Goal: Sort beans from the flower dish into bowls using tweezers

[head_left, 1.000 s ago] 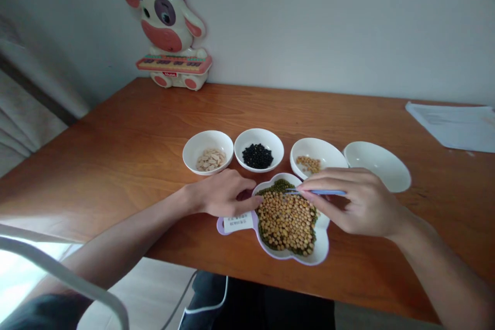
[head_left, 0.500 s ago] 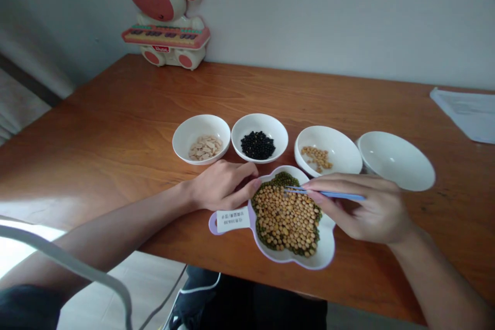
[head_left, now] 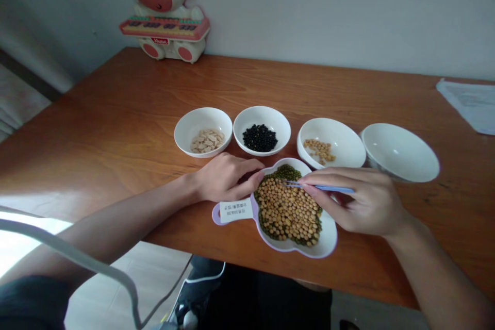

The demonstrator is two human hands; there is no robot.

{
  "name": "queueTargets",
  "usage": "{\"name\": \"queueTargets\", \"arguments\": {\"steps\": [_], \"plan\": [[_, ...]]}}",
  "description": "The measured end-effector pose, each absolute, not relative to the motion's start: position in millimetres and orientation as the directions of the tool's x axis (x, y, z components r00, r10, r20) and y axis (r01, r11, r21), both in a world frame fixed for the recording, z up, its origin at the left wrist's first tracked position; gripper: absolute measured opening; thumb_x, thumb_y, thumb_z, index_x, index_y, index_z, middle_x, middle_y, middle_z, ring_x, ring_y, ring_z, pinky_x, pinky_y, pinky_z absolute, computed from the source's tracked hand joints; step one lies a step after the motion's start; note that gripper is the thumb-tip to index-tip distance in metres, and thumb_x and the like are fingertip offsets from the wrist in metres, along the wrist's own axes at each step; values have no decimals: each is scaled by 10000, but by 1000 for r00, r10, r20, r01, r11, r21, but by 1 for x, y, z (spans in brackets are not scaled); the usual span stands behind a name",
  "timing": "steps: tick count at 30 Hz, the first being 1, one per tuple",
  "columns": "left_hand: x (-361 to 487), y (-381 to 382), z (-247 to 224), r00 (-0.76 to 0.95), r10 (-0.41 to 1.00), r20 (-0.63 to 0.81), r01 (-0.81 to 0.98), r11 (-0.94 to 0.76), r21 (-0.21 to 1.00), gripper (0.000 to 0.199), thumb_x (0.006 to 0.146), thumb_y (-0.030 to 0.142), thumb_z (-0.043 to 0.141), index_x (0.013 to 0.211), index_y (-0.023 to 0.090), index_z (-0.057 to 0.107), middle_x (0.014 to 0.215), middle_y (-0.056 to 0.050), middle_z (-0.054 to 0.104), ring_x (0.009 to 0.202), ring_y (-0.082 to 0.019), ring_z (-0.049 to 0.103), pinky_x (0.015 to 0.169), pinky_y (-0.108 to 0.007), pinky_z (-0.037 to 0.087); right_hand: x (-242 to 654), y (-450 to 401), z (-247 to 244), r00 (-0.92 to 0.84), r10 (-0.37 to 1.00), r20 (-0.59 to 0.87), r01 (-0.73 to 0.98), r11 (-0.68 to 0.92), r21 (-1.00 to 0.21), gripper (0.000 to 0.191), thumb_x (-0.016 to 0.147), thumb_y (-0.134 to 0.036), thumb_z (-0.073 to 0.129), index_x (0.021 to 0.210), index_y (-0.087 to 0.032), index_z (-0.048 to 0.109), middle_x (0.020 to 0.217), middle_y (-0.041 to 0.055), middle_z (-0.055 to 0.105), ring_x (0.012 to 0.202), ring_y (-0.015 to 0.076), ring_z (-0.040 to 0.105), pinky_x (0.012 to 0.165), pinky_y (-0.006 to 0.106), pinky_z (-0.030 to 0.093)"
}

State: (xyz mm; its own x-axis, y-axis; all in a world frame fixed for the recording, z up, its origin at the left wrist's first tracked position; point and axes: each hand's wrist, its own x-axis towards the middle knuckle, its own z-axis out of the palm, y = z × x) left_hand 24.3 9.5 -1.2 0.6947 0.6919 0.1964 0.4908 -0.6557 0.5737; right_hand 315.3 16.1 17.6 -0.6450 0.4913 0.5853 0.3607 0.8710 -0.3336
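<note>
A white dish with a lilac rim and a labelled handle holds yellow soybeans over small green beans. At its left rim, my left hand has curled fingers and thumb holding the edge. My right hand pinches blue tweezers, whose tips are among the soybeans near the dish's upper part. Whether a bean is between the tips is too small to tell. Behind the dish stand white bowls: one with pale flat seeds, one with black beans, and one with some soybeans.
A fourth white bowl stands at the right end of the row, with no contents visible. At the back left is a cow-shaped toy keyboard. Papers lie at the right edge of the wooden table. A grey cable crosses the lower left.
The whole view has shifted slightly, so everything sits a little higher. The tweezers stay at the soybeans, turned slightly in my right hand. My left hand stays on the dish rim.
</note>
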Motion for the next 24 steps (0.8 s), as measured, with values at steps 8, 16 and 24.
{"name": "queueTargets", "arguments": {"steps": [8, 16, 24], "plan": [[25, 9, 1, 696, 694, 183, 501, -652, 569, 360, 1077, 300, 398, 1106, 114, 705, 803, -71, 773, 652, -161, 724, 590, -269, 520, 316, 16, 19, -654, 496, 571, 352, 868, -350, 147, 900, -127, 723, 1009, -211, 775, 920, 25, 836, 768, 166, 800, 704, 252, 668], [25, 9, 2, 691, 705, 159, 506, -629, 590, 357, 1076, 303, 406, 1126, 112, 704, 813, -71, 774, 653, -153, 719, 590, -259, 512, 315, 17, 21, -670, 486, 562, 351, 874, -337, 110, 932, -143, 700, 1004, -204, 758, 913, 35, 836, 756, 170, 802, 670, 258, 668], [25, 9, 0, 692, 696, 192, 501, -654, 566, 354, 1078, 302, 404, 1140, 119, 700, 812, -70, 781, 661, -161, 733, 584, -264, 516, 315, 18, 22, -665, 475, 577, 347, 880, -325, 98, 932, -153, 710, 1001, -188, 771, 919, 42, 838, 765, 163, 806, 695, 235, 671]]}}
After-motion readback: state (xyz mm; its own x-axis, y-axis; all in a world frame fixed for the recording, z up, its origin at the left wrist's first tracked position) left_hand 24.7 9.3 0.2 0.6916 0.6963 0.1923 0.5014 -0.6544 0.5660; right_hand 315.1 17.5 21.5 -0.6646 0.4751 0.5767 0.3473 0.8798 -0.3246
